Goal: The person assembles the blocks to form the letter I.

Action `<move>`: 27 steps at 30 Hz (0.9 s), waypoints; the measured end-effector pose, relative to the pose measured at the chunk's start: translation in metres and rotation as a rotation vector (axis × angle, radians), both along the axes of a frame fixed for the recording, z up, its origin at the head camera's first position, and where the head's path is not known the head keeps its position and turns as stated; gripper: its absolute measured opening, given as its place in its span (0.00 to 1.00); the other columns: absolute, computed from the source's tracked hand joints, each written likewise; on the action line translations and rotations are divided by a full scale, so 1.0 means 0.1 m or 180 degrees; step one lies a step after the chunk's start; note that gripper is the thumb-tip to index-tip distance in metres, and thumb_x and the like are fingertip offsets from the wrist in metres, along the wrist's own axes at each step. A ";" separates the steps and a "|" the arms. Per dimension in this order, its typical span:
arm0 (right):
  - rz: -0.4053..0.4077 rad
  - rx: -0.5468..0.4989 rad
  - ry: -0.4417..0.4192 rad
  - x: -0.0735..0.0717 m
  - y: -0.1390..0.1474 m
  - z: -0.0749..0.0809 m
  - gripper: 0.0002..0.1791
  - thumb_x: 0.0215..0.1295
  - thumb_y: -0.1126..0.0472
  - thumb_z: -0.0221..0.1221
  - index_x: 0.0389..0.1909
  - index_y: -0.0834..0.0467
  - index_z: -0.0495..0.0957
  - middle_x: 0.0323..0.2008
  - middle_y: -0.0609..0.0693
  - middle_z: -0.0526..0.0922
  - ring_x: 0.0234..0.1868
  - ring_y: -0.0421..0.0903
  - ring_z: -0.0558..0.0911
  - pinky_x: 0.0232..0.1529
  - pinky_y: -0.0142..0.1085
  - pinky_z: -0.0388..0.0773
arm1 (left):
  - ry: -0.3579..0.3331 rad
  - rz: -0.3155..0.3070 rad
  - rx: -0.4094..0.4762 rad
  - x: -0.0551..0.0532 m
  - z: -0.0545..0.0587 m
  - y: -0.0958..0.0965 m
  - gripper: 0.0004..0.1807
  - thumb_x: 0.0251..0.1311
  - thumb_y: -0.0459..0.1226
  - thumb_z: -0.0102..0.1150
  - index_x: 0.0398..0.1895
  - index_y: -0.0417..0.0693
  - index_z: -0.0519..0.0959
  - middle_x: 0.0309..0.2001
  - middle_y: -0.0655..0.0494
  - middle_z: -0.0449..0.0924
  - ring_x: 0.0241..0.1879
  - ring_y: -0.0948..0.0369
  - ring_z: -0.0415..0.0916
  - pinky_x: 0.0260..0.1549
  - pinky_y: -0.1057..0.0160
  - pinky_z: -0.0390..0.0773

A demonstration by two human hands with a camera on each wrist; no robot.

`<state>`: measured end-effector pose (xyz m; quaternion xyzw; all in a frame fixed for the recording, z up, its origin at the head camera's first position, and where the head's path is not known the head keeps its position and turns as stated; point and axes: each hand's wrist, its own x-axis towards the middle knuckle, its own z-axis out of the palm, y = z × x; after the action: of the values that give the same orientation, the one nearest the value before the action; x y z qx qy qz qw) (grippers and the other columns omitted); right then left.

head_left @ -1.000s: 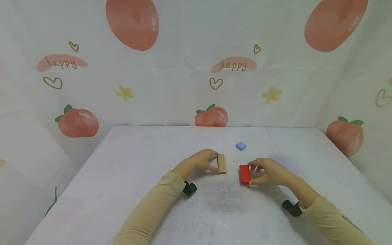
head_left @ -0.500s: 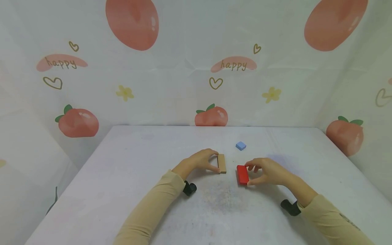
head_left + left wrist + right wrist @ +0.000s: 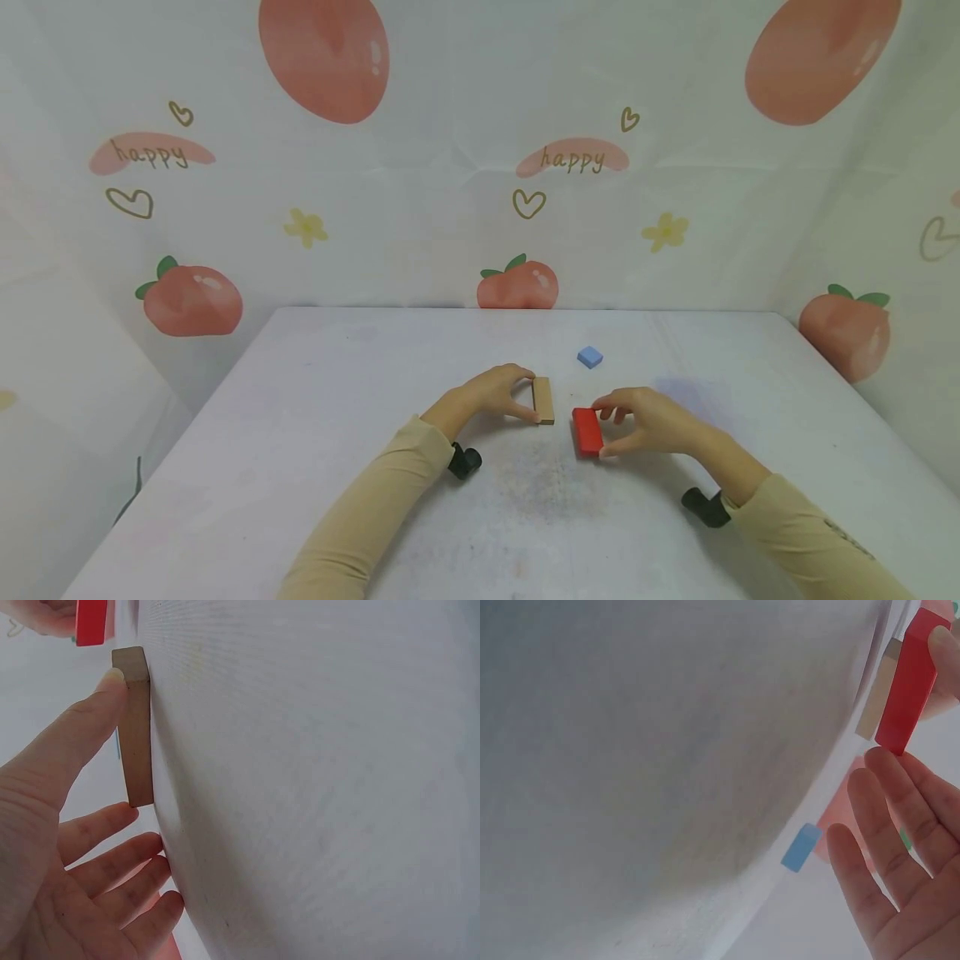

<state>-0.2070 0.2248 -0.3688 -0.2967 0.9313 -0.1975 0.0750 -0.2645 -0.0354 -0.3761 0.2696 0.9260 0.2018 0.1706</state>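
In the head view my left hand (image 3: 491,392) holds a tan wooden block (image 3: 543,401) by its two ends. The left wrist view shows that block (image 3: 137,742) flat on the tabletop, thumb at one end and index fingertip at the other; the other fingers are spread. To the right, a red block (image 3: 587,432) is pinched between thumb and fingertip of my right hand (image 3: 654,421). It looks slightly raised off the surface in the right wrist view, where the red block (image 3: 909,686) partly covers the tan block (image 3: 877,694). A small gap separates the two blocks in the head view.
A small blue block (image 3: 590,357) lies farther back on the white table (image 3: 337,400), beyond both hands. Behind the table hangs a white curtain (image 3: 420,208) with printed fruit. Dark wrist cameras (image 3: 465,463) sit beneath both forearms.
My right hand has moved the red block left and slightly toward me, narrowing the gap to the tan block. The left hand, tan block and blue block have stayed put.
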 end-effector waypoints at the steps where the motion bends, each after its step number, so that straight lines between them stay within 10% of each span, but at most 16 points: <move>1: 0.0013 0.0007 0.0004 0.00 -0.01 0.00 0.34 0.43 0.45 0.71 0.49 0.61 0.77 0.38 0.46 0.82 0.36 0.40 0.78 0.34 0.29 0.77 | 0.0003 0.0000 0.0002 0.00 0.00 0.00 0.40 0.51 0.50 0.66 0.65 0.46 0.65 0.66 0.50 0.66 0.68 0.55 0.60 0.68 0.56 0.60; 27: 0.0227 0.0055 -0.0001 0.02 -0.13 0.00 0.33 0.44 0.45 0.70 0.49 0.59 0.78 0.38 0.44 0.82 0.35 0.38 0.78 0.34 0.29 0.76 | 0.0002 0.0013 -0.0007 0.01 0.00 0.01 0.39 0.51 0.50 0.66 0.65 0.45 0.65 0.66 0.50 0.66 0.68 0.55 0.60 0.68 0.56 0.60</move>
<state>-0.2050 0.2114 -0.3690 -0.3290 0.9218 -0.1867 0.0847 -0.2640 -0.0344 -0.3765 0.2677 0.9268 0.2011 0.1702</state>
